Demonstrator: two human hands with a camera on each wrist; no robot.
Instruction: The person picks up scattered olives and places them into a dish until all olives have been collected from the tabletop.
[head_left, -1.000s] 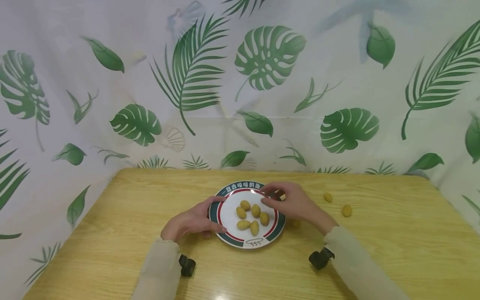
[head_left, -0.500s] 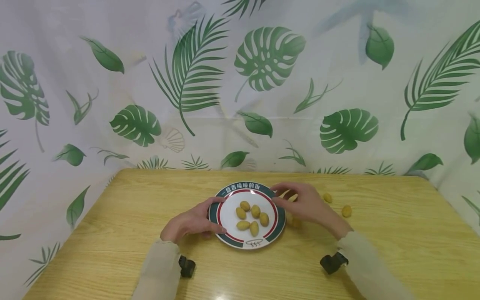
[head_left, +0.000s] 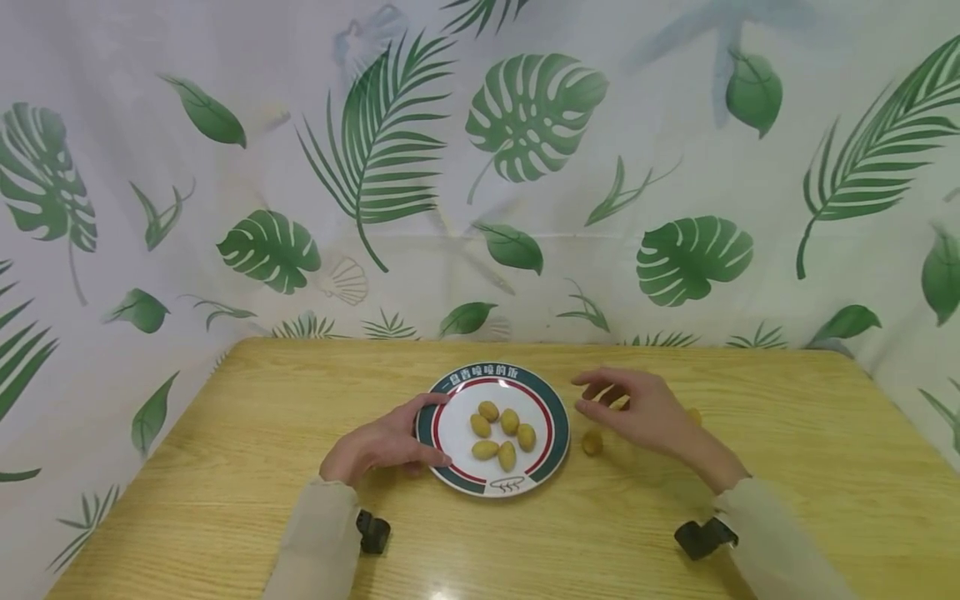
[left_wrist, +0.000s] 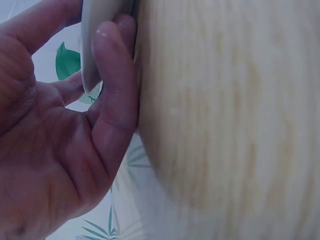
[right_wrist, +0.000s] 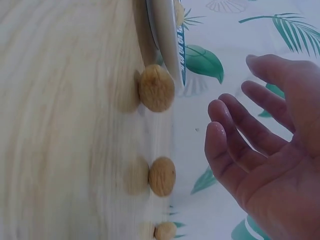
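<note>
My left hand (head_left: 390, 437) grips the left rim of a round plate (head_left: 558, 433) with a dark green border and red ring. In the left wrist view, the plate's edge (left_wrist: 91, 50) lies between thumb and fingers, with some fingers under it. Several walnuts (head_left: 527, 437) sit on the plate's white middle. To the right of the plate, my right hand (head_left: 637, 404) hovers with fingers loosely bent and nothing held. Below it on the table lies a walnut (head_left: 592, 442), close to the rim; in the right wrist view two more walnuts (right_wrist: 162, 176) (right_wrist: 165, 230) line up beyond it.
The wooden table (head_left: 285, 400) ends at the back against a white curtain (head_left: 420, 275) printed with green leaves. Each wrist carries a small black camera, one at the left sleeve (head_left: 372, 532) and one at the right sleeve (head_left: 705, 537).
My right hand has moved right, from over the plate's upper right rim to above the loose walnuts, covering part of them. My left hand and the plate stay put.
</note>
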